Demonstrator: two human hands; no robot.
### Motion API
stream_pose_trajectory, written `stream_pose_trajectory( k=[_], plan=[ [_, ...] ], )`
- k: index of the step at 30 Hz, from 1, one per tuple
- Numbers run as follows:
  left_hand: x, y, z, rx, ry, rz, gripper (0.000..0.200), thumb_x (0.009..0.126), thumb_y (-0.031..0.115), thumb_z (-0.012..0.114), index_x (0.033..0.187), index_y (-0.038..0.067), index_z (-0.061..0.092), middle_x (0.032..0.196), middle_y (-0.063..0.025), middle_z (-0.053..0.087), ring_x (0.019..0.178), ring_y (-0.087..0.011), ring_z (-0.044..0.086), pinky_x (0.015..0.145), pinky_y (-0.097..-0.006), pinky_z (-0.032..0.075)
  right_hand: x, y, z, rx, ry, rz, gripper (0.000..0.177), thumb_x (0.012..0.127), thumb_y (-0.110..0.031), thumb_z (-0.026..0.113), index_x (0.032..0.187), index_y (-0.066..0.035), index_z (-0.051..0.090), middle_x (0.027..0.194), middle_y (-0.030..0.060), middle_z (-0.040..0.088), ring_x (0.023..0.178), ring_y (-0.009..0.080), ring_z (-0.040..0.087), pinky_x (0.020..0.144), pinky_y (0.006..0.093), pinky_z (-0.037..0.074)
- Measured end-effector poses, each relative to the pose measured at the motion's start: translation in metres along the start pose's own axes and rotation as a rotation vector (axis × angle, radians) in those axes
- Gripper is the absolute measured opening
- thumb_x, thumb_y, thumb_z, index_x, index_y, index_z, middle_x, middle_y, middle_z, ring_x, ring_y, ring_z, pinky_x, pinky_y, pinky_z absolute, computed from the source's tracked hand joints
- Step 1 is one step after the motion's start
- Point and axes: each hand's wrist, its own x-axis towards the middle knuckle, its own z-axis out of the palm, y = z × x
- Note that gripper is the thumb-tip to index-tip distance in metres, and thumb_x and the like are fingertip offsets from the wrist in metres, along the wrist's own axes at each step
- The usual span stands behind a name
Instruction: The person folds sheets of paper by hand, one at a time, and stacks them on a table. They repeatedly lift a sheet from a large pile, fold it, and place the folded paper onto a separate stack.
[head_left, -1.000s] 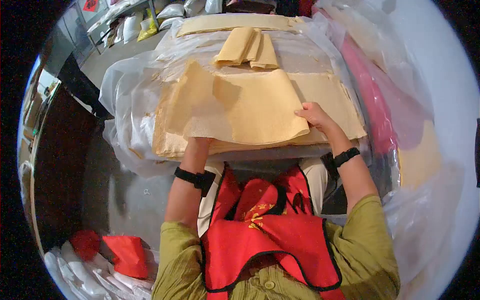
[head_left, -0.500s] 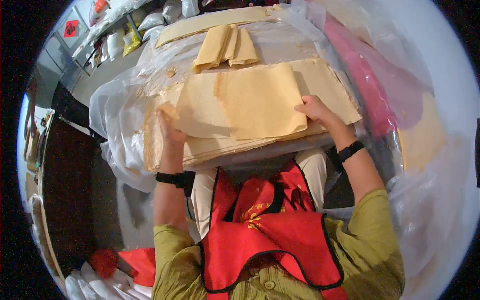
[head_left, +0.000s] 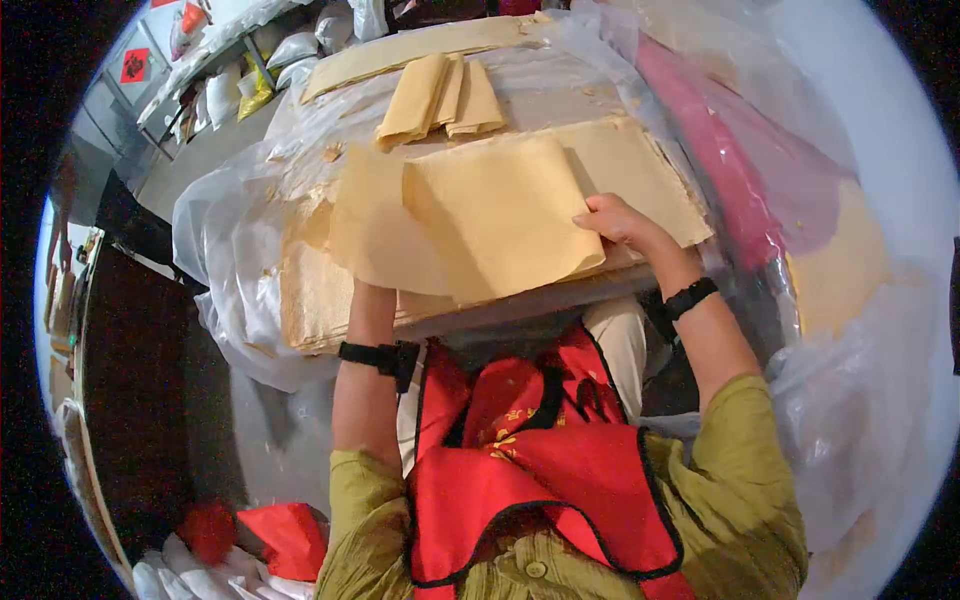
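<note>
A thin yellow sheet point(head_left: 500, 215) lies over a stack of similar sheets point(head_left: 640, 180), with its left part raised and curling over toward the middle. My right hand point(head_left: 622, 222) pinches the right edge of this sheet between thumb and fingers. Behind the raised left flap point(head_left: 385, 225) is my left hand; only the wrist point(head_left: 372, 305) shows below it, and the fingers are hidden. Just beyond the sheet, a folded bundle of yellow sheets point(head_left: 440, 97) rests on the plastic-covered surface.
Clear plastic film point(head_left: 235, 235) drapes over the work surface and hangs down its left side. Another stack of sheets point(head_left: 420, 52) lies at the far edge. Pink plastic-covered material point(head_left: 715, 150) runs along the right. A dark brown panel point(head_left: 130, 390) stands at the left.
My left hand has moved right, and the sheet's left part has lifted and swung inward, covering that hand. My right hand keeps its hold on the right edge.
</note>
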Motion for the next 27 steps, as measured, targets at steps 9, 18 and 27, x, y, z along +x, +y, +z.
stream_pose_trajectory(
  k=[9,18,27],
  plan=[
    [-0.003,-0.008,-0.011,0.623,0.240,0.017,0.033,0.090,0.030,0.035,0.115,0.011,0.044,0.110,-0.0055,0.049,0.105,-0.0194,0.045,0.094,-0.0369,0.035,-0.050,-0.067,0.069,-0.927,0.218,-0.797,0.079,0.064,-0.048,0.066,0.125,-0.008,0.036,0.131,0.0155,0.032,0.122,0.0324,0.028,0.097,0.0478,0.025],
    [0.014,-0.013,0.025,1.555,0.188,0.147,0.035,0.086,0.029,0.045,0.115,0.010,0.043,0.115,-0.0076,0.047,0.110,-0.0234,0.042,0.099,-0.0395,0.029,-0.036,-0.053,0.086,-0.827,0.055,-0.600,0.070,0.074,-0.051,0.055,0.129,-0.013,0.035,0.135,0.0148,0.028,0.126,0.0330,0.023,0.101,0.0486,0.018],
    [0.027,-0.090,0.089,2.142,-0.010,0.025,0.052,0.080,0.050,0.048,0.110,0.009,0.056,0.124,-0.0188,0.041,0.120,-0.0364,0.031,0.097,-0.0471,0.025,0.019,0.044,0.130,-0.161,-0.037,-0.710,0.052,0.076,-0.033,0.056,0.120,-0.009,0.045,0.117,0.0158,0.051,0.112,0.0291,0.044,0.096,0.0370,0.034]
  ],
)
